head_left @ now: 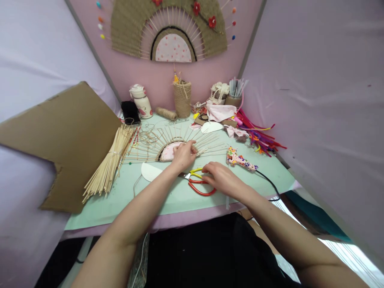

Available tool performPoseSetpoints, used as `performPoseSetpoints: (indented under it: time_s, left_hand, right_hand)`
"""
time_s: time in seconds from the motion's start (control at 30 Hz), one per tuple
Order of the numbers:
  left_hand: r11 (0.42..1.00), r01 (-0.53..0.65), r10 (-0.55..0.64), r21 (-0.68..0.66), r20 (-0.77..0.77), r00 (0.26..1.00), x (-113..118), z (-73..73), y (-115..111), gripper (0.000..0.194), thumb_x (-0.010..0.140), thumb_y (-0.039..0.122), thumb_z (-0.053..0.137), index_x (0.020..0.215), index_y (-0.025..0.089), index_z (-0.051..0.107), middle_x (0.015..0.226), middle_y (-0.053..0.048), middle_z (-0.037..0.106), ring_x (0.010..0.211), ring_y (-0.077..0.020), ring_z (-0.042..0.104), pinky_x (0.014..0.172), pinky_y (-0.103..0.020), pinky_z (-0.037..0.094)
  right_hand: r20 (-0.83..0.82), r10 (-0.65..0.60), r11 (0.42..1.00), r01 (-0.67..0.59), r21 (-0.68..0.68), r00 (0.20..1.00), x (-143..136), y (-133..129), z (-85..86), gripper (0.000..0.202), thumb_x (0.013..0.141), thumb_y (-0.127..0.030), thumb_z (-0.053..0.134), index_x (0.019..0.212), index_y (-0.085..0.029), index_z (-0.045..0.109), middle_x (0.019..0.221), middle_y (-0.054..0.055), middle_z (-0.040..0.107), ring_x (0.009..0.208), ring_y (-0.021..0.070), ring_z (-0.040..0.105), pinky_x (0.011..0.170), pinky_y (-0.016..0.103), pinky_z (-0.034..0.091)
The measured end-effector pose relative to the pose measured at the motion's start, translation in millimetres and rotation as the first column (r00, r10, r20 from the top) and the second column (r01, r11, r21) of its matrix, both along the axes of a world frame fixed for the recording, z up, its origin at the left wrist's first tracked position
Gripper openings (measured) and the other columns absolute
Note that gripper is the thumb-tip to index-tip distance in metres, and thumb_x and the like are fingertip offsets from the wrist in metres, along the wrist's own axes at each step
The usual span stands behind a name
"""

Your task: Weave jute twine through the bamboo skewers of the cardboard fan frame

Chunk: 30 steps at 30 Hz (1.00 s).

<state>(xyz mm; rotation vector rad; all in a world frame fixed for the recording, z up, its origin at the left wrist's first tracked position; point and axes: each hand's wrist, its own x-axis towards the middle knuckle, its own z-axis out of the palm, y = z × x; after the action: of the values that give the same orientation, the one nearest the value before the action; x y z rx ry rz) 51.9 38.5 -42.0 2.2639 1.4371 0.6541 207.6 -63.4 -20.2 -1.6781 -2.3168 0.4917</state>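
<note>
Half-round fan (168,152), its thin sticks spread like rays, lay in the middle of the table (183,204), just beyond our scissors (198,181). Nearest us, those scissors pointed left, blades partly hidden by our left forearm (147,200). Our right hand (220,177) curved its fingers at the yellow handle (196,175) (whether it gripped, we could not tell). A white half-disc (150,172) showed beside the same forearm. A bundle of sticks (106,170) lay to the left, a flower-patterned glue gun (243,161) to the right. Our left hand (184,155) bent its fingers over the fan's right end; we could not see what, if anything, they pinched. Farther off stood a bottle (142,104) and a spool of twine (182,100). Farthest, a large fan (127,38) hung on the pink wall (156,78).
</note>
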Motion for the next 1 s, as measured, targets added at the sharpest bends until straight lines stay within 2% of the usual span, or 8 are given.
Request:
performPoseSetpoints:
  time_s: [0.23, 0.33, 0.53, 0.73, 0.83, 0.9, 1.0]
  left_hand:
    - [1.000, -0.006, 0.006, -0.019, 0.010, 1.000, -1, -2.0, 4, 0.046, 0.076, 0.014, 0.057, 0.121, 0.022, 0.053, 0.097, -0.003, 0.073, 0.111, -0.0260, 0.056, 0.090, -0.045, 0.035]
    - [0.998, 0.040, -0.038, -0.058, 0.030, 0.999, -5, -0.3, 9, 0.051, 0.076, 0.016, 0.059, 0.125, 0.023, 0.050, 0.098, -0.003, 0.073, 0.110, -0.0248, 0.058, 0.093, -0.045, 0.037]
    - [0.980, 0.124, -0.112, -0.156, 0.086, 0.990, -14, 5.8, 15, 0.055, 0.075, 0.015, 0.059, 0.128, 0.024, 0.048, 0.097, -0.002, 0.074, 0.103, -0.0202, 0.064, 0.092, -0.037, 0.043]
    - [0.989, 0.120, -0.118, -0.081, 0.034, 0.992, -8, 4.5, 14, 0.050, 0.074, 0.014, 0.062, 0.122, 0.023, 0.054, 0.096, -0.001, 0.074, 0.104, -0.0210, 0.063, 0.094, -0.040, 0.040]
    - [0.991, 0.114, -0.114, -0.068, -0.001, 0.993, -5, 2.7, 15, 0.048, 0.073, 0.012, 0.060, 0.120, 0.023, 0.056, 0.095, -0.001, 0.074, 0.105, -0.0217, 0.062, 0.093, -0.041, 0.039]
    - [0.991, 0.115, -0.115, -0.074, 0.003, 0.993, -4, 2.4, 15, 0.048, 0.073, 0.010, 0.059, 0.119, 0.023, 0.056, 0.095, -0.001, 0.074, 0.104, -0.0211, 0.062, 0.092, -0.041, 0.040]
    - [0.988, 0.118, -0.116, -0.095, 0.032, 0.993, -5, 4.8, 14, 0.048, 0.072, 0.010, 0.058, 0.118, 0.023, 0.056, 0.096, -0.001, 0.074, 0.101, -0.0191, 0.063, 0.092, -0.038, 0.041]
  right_hand:
    - [0.043, 0.022, 0.998, -0.020, -0.057, 0.999, -15, -9, 1.2, 0.013, 0.087, -0.018, 0.058, 0.098, -0.014, 0.063, 0.099, 0.010, 0.063, 0.094, 0.0197, 0.058, 0.081, 0.026, 0.040]
    - [0.047, 0.020, 0.998, -0.017, -0.062, 0.999, -14, -10, 0.9, 0.015, 0.085, -0.016, 0.059, 0.100, -0.014, 0.062, 0.100, 0.010, 0.062, 0.095, 0.0198, 0.057, 0.081, 0.026, 0.040]
    - [0.063, 0.042, 0.998, -0.038, -0.055, 0.997, -13, -6, -3.1, 0.014, 0.085, -0.018, 0.059, 0.098, -0.014, 0.061, 0.100, 0.010, 0.062, 0.094, 0.0202, 0.058, 0.079, 0.026, 0.040]
    - [0.239, 0.073, 0.994, -0.049, -0.102, 0.968, -21, 2, 4.4, 0.009, 0.082, -0.014, 0.055, 0.091, -0.013, 0.059, 0.094, 0.012, 0.064, 0.082, 0.0222, 0.062, 0.067, 0.028, 0.038]
    - [0.271, 0.036, 0.989, 0.005, -0.150, 0.962, -9, -13, 13.8, 0.009, 0.083, -0.017, 0.053, 0.091, -0.016, 0.055, 0.086, 0.011, 0.065, 0.073, 0.0225, 0.062, 0.059, 0.029, 0.034]
    - [0.206, 0.024, 0.977, 0.021, -0.213, 0.978, 8, -29, 19.7, 0.006, 0.085, -0.024, 0.052, 0.088, -0.019, 0.051, 0.079, 0.007, 0.064, 0.066, 0.0199, 0.058, 0.056, 0.028, 0.033]
    - [0.082, -0.041, 0.968, 0.060, -0.243, 0.996, 41, -51, 23.1, 0.015, 0.087, -0.037, 0.050, 0.084, -0.023, 0.046, 0.076, 0.003, 0.061, 0.062, 0.0168, 0.054, 0.056, 0.027, 0.035]
